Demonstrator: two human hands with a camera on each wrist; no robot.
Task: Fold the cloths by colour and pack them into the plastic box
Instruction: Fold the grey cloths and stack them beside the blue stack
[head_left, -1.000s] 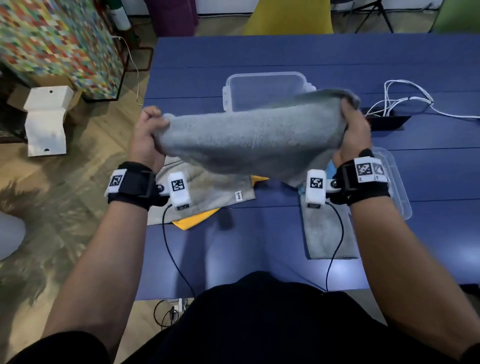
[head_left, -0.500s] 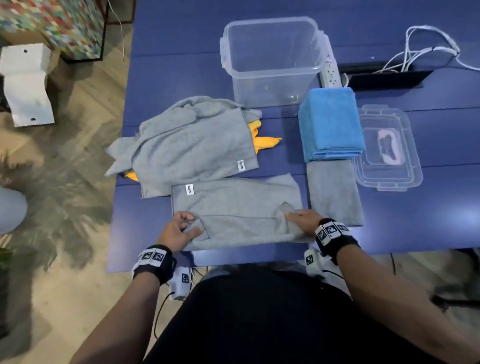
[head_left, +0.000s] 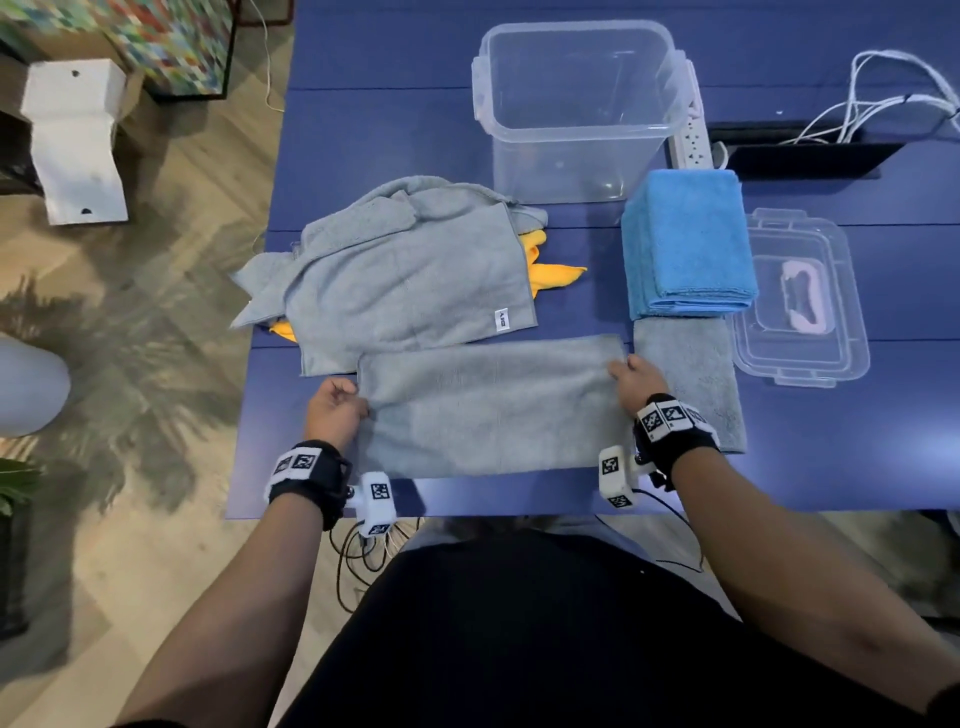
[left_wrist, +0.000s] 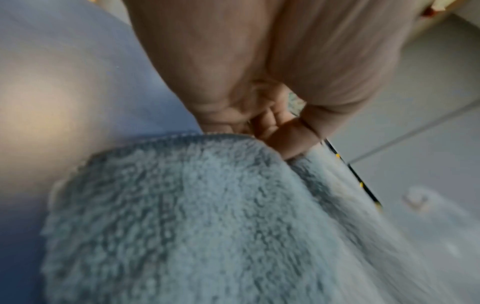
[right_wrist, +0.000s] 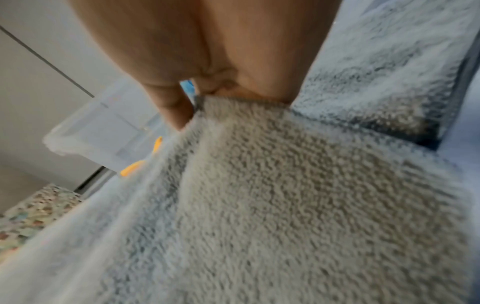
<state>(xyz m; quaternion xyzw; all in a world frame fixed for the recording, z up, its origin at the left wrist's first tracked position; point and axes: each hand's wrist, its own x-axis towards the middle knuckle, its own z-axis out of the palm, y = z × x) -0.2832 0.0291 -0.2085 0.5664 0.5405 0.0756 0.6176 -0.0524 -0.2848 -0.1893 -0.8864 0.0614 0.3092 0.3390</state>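
A grey cloth lies folded in half, as a long strip, near the front edge of the blue table. My left hand pinches its left edge, and my right hand pinches its far right corner. In the left wrist view, the left hand has its curled fingers and thumb on the hem of the grey cloth. In the right wrist view, the right hand holds the corner of the grey cloth. The clear plastic box stands behind with no cloths in it.
A loose pile of grey cloths with a yellow cloth beneath lies at the left. A folded blue stack and a folded grey cloth sit at the right, beside the box lid. A power strip and cables lie at the back.
The grey cloth was held up in the air, then laid flat on the table. Both hands have since folded its near half away from me and moved to its ends.
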